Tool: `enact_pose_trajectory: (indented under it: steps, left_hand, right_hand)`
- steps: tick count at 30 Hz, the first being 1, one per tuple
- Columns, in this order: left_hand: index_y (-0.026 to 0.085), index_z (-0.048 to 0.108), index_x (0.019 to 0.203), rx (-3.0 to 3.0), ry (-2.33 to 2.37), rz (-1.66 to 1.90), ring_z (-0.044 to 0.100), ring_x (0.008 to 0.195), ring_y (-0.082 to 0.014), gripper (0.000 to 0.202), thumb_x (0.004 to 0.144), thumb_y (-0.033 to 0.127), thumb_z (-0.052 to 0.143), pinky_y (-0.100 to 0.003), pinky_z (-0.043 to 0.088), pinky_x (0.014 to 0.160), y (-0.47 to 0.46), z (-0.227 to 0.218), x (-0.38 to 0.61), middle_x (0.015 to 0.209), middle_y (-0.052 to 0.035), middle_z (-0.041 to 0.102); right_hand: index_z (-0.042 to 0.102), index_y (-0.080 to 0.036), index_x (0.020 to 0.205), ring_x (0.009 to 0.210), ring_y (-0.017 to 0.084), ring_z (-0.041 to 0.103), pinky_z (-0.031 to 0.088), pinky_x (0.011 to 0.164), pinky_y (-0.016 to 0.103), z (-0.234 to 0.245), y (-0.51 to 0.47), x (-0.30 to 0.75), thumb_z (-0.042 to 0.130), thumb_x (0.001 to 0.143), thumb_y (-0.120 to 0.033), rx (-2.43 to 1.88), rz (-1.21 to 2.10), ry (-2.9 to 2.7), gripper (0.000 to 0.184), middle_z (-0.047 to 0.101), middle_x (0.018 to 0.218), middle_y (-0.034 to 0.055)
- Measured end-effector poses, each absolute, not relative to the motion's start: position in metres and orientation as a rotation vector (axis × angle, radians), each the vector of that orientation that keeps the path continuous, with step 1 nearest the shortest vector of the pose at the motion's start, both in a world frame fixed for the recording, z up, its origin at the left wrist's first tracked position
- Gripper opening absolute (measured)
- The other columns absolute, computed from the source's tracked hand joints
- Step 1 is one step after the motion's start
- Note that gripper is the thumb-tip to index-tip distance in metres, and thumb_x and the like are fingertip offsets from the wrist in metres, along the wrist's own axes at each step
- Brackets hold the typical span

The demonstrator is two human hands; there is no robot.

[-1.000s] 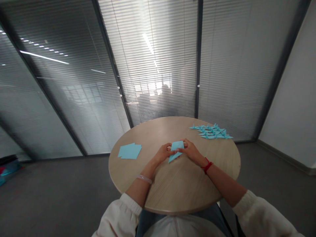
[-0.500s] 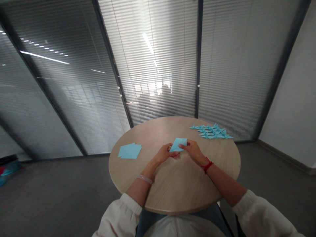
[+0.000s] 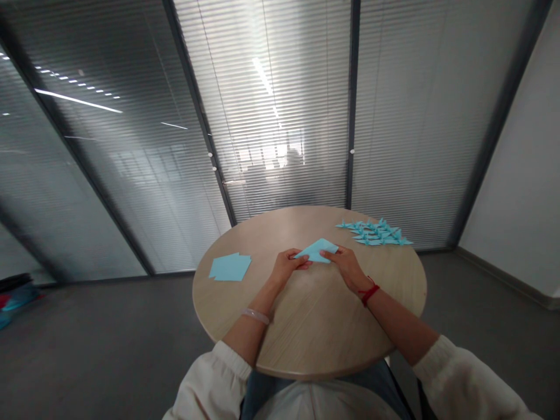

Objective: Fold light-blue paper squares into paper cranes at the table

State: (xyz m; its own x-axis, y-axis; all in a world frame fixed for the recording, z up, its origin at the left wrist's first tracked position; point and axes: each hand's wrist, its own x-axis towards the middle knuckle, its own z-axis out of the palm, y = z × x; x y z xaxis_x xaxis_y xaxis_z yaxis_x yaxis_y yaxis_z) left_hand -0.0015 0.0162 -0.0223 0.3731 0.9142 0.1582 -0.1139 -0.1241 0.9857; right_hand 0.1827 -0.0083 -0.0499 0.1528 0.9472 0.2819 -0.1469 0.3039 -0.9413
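Note:
A light blue folded paper triangle [image 3: 318,249] lies near the middle of the round wooden table [image 3: 306,326]. My left hand [image 3: 287,266] pinches its left corner. My right hand [image 3: 343,263] pinches its right side, fingers closed on the paper. Both hands rest low over the tabletop, a pale band on my left wrist and a red cord on my right.
A small stack of flat blue paper sheets [image 3: 230,267] lies at the table's left. Several folded blue paper cranes [image 3: 375,233] are spread at the far right edge. Glass partitions with blinds stand behind the table; grey floor surrounds it.
The paper was turned from standing with a point toward me to a flatter triangle lying farther from me. Both hands shifted slightly forward with it.

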Motion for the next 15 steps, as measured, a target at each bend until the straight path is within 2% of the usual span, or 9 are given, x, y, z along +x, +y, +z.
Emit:
enact_pose_trajectory:
  steps: [4, 9, 15]
  left_hand:
    - [0.01, 0.063, 0.082, 1.398, 0.808, 1.117, 0.066, 0.066, -0.0163, 0.037, 0.059, 0.034, 0.079, -0.03, 0.054, 0.07, 0.0168, -0.0198, -0.0034, 0.071, -0.0064, 0.07]
    - [0.011, 0.062, 0.081, 1.409, 0.837, 1.253, 0.062, 0.058, -0.0123, 0.039, 0.056, 0.036, 0.08, -0.028, 0.054, 0.066, 0.0216, -0.0198, -0.006, 0.062, 0.0, 0.065]
    - [0.013, 0.059, 0.077, 1.411, 0.807, 1.248, 0.064, 0.066, -0.0143, 0.039, 0.056, 0.039, 0.079, -0.031, 0.054, 0.071, 0.0224, -0.0198, -0.0055, 0.069, -0.0015, 0.067]
  right_hand:
    - [0.069, -0.008, 0.09, 0.07, 0.022, 0.062, 0.047, 0.06, 0.029, -0.0484, -0.008, 0.1846, 0.072, 0.056, -0.056, -1.028, 0.915, -1.187, 0.059, 0.068, 0.076, 0.0076]
    - [0.07, -0.008, 0.091, 0.069, 0.022, 0.061, 0.046, 0.059, 0.029, -0.048, -0.0081, 0.1846, 0.071, 0.057, -0.052, -1.073, 0.978, -1.323, 0.056, 0.067, 0.073, 0.0061]
    - [0.069, -0.009, 0.084, 0.065, 0.018, 0.058, 0.043, 0.057, 0.025, -0.0482, -0.0091, 0.1813, 0.07, 0.059, -0.047, -1.135, 1.038, -1.521, 0.045, 0.065, 0.069, 0.0038]
